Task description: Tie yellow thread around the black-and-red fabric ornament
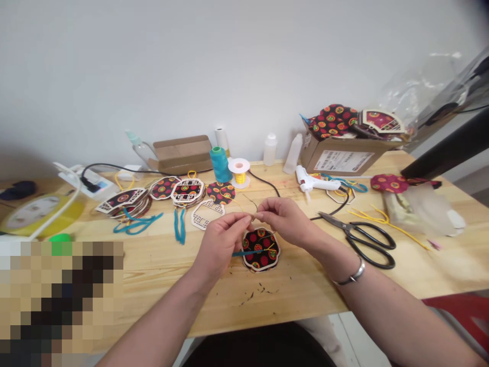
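My left hand (225,237) and my right hand (280,216) meet over the table, thumbs and fingertips pinched together. Between them is a thin strand (250,202), dark in part, its loose end rising above the fingers; the exact pinch point is hard to see. Just below lies an eight-sided ornament (262,262) of dark flowered fabric with a pale wooden rim. A teal cord (248,252) and a short yellow thread (270,248) lie across it; the teal cord runs under my left hand. Beyond my hands sit a pale lattice frame (200,216) and a round flowered fabric piece (217,192).
Black-handled scissors (353,229) and a white glue gun (315,181) lie at right. Behind stand a teal thread cone (220,165), a yellow thread spool (240,178) and a full cardboard box (342,155). Finished ornaments (187,191) lie left. Dark scraps (250,295) dot the front.
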A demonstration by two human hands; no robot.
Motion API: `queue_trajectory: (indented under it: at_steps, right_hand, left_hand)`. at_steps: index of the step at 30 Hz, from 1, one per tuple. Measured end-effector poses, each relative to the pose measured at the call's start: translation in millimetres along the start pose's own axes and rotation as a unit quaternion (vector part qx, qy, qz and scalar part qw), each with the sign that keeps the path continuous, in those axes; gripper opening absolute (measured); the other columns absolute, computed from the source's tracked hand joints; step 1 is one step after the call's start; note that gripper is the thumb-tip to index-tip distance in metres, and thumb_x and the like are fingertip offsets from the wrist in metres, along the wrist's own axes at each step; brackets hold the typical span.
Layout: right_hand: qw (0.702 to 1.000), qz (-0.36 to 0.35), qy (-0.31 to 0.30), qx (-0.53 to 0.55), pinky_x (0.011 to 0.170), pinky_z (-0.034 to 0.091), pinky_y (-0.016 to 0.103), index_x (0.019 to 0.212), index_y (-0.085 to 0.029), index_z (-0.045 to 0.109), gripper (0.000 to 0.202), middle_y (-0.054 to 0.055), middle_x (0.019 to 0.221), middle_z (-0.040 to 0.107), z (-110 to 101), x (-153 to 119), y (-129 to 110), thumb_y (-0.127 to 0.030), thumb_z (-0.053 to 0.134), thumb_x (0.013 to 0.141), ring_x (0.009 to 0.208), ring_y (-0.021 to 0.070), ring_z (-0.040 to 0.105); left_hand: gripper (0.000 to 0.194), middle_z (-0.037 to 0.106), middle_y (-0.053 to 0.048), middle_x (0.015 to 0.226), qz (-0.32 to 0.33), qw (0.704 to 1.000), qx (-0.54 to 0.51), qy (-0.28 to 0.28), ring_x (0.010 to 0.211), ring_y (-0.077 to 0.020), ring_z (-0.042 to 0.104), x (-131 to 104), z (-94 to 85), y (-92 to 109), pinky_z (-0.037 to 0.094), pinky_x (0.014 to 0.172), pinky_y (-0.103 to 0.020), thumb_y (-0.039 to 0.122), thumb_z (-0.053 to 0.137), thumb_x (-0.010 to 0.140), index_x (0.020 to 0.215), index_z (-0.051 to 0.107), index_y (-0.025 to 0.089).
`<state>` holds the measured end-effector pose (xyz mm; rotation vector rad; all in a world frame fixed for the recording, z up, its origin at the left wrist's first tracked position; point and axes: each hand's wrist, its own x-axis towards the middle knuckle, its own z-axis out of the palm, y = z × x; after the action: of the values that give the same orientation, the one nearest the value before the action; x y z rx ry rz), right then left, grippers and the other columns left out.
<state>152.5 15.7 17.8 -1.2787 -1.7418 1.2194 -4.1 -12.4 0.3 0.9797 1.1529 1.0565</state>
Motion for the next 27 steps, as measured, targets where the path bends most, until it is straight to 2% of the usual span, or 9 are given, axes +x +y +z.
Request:
queue_trajectory:
  at_steps: [4, 5, 7, 9, 12, 16, 22, 25, 27]
  right_hand:
    - [0.995, -0.043, 0.054, -0.069, 0.057, 0.035, 0.023, 0.066, -0.015, 0.056, 0.013, -0.002, 0.061, 0.055, -1, 1, 4, -0.019, 0.055, 0.078, 0.058, 0.0097, 0.045]
    - [0.993, -0.050, 0.065, -0.081, 0.058, 0.035, 0.023, 0.066, -0.016, 0.056, 0.013, -0.002, 0.062, 0.055, -1, 2, 5, -0.018, 0.055, 0.078, 0.059, 0.0101, 0.046]
    - [0.989, -0.056, 0.081, -0.106, 0.058, 0.035, 0.024, 0.066, -0.016, 0.054, 0.013, -0.001, 0.062, 0.056, -1, 2, 6, -0.018, 0.054, 0.079, 0.060, 0.0109, 0.047]
    - [0.985, -0.057, 0.092, -0.135, 0.059, 0.035, 0.025, 0.067, -0.017, 0.054, 0.014, 0.000, 0.063, 0.057, -1, 2, 7, -0.018, 0.053, 0.080, 0.061, 0.0119, 0.048]
    - [0.976, -0.054, 0.101, -0.184, 0.060, 0.034, 0.026, 0.069, -0.017, 0.053, 0.014, 0.002, 0.066, 0.059, 0, 2, 7, -0.019, 0.051, 0.082, 0.064, 0.0136, 0.050]
    - [0.968, -0.058, 0.111, -0.218, 0.061, 0.034, 0.027, 0.071, -0.017, 0.054, 0.013, 0.003, 0.070, 0.060, 1, 2, 8, -0.019, 0.049, 0.083, 0.066, 0.0147, 0.051]
    - [0.993, -0.032, 0.089, -0.069, 0.060, 0.037, 0.025, 0.066, -0.016, 0.055, 0.015, 0.001, 0.065, 0.060, -1, 3, 7, -0.018, 0.051, 0.080, 0.061, 0.0113, 0.050]
    - [0.998, 0.004, 0.050, 0.043, 0.052, 0.034, 0.023, 0.066, -0.016, 0.055, 0.016, 0.000, 0.061, 0.059, 0, 2, 4, -0.024, 0.052, 0.079, 0.051, 0.0080, 0.042]
    - [0.990, 0.031, 0.016, 0.135, 0.046, 0.030, 0.021, 0.067, -0.016, 0.052, 0.016, 0.000, 0.063, 0.060, 2, 1, 2, -0.028, 0.053, 0.077, 0.046, 0.0056, 0.036]
  left_hand:
    - [0.028, 0.049, 0.004, 0.056, 0.007, 0.999, -0.003, 0.037, 0.045, -0.0039, 0.036, 0, -1.6, -2, 0.029, 0.042, -0.017, 0.037, 0.068, 0.071, 0.089, 0.069, 0.015]
    - [0.029, 0.055, 0.002, 0.064, 0.012, 0.999, 0.006, 0.051, 0.048, -0.0047, 0.039, 1, -2.2, -3, 0.031, 0.044, -0.018, 0.037, 0.069, 0.069, 0.089, 0.070, 0.016]
    - [0.027, 0.063, -0.004, 0.092, 0.034, 0.995, 0.047, 0.078, 0.060, -0.0087, 0.050, 2, -3.4, -4, 0.037, 0.048, -0.020, 0.037, 0.070, 0.067, 0.086, 0.071, 0.017]
    - [0.021, 0.059, -0.007, 0.113, 0.065, 0.987, 0.109, 0.098, 0.082, -0.0162, 0.057, 3, -4.1, -4, 0.042, 0.056, -0.023, 0.036, 0.069, 0.067, 0.078, 0.072, 0.018]
    - [0.014, 0.060, -0.008, 0.112, 0.104, 0.973, 0.176, 0.107, 0.106, -0.0237, 0.052, 4, -4.2, -1, 0.044, 0.076, -0.030, 0.032, 0.068, 0.069, 0.070, 0.072, 0.018]
    - [0.012, 0.061, -0.009, 0.108, 0.126, 0.966, 0.204, 0.095, 0.110, -0.0240, 0.052, 1, -2.4, 4, 0.038, 0.093, -0.035, 0.029, 0.066, 0.071, 0.067, 0.071, 0.018]
    - [0.010, 0.047, -0.008, 0.133, 0.157, 0.961, 0.227, 0.013, 0.116, -0.0245, 0.049, -2, -0.6, -2, 0.035, 0.099, -0.039, 0.028, 0.065, 0.072, 0.070, 0.070, 0.020]
    - [0.009, 0.043, -0.007, 0.138, 0.152, 0.963, 0.221, -0.010, 0.121, -0.0247, 0.046, -2, -0.2, -6, 0.032, 0.103, -0.041, 0.028, 0.065, 0.073, 0.073, 0.071, 0.021]
    - [0.009, 0.043, -0.007, 0.137, 0.146, 0.965, 0.216, -0.020, 0.120, -0.0247, 0.047, -2, 0.4, -6, 0.033, 0.103, -0.041, 0.027, 0.065, 0.073, 0.073, 0.071, 0.021]
